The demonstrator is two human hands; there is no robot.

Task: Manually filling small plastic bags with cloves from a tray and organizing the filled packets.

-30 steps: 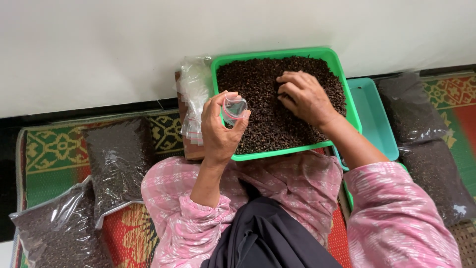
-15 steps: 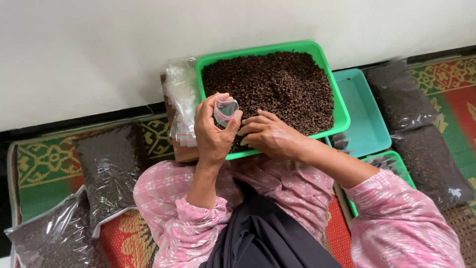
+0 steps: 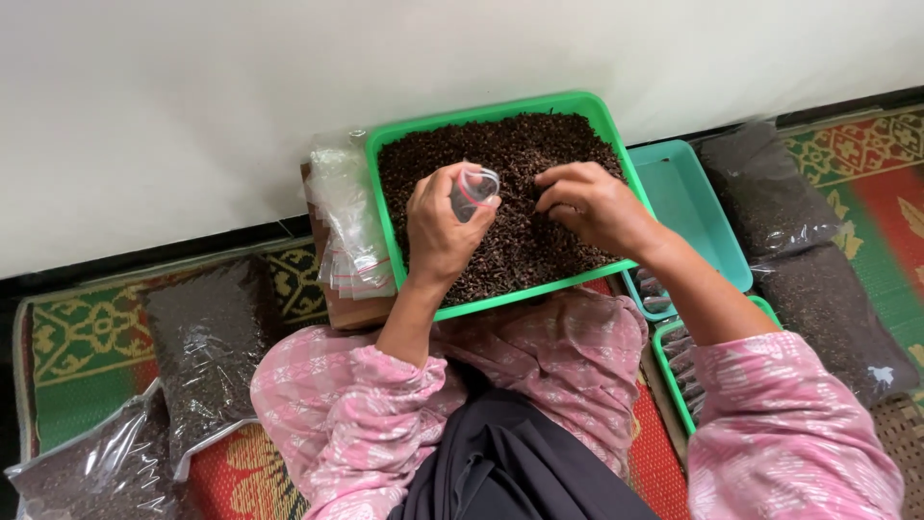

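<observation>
A green tray [image 3: 397, 241] heaped with dark dried spice pieces [image 3: 525, 159] rests on my lap against the white wall. My left hand [image 3: 438, 229] holds a small clear zip pouch [image 3: 474, 190] open above the tray. My right hand [image 3: 589, 204] hovers just right of the pouch, fingers pinched together over the spice; I cannot tell if pieces are between them.
A stack of empty clear pouches [image 3: 348, 226] lies on a cardboard box left of the tray. A teal tray [image 3: 693, 207] and a second green tray [image 3: 674, 371] with filled pouches sit at my right. Large bags of spice [image 3: 202, 332] [image 3: 770, 193] lie on the patterned mat.
My right hand left the far right of the spice heap, came to the pouch, and now sits beside it. The left hand kept holding the pouch. The view shifted.
</observation>
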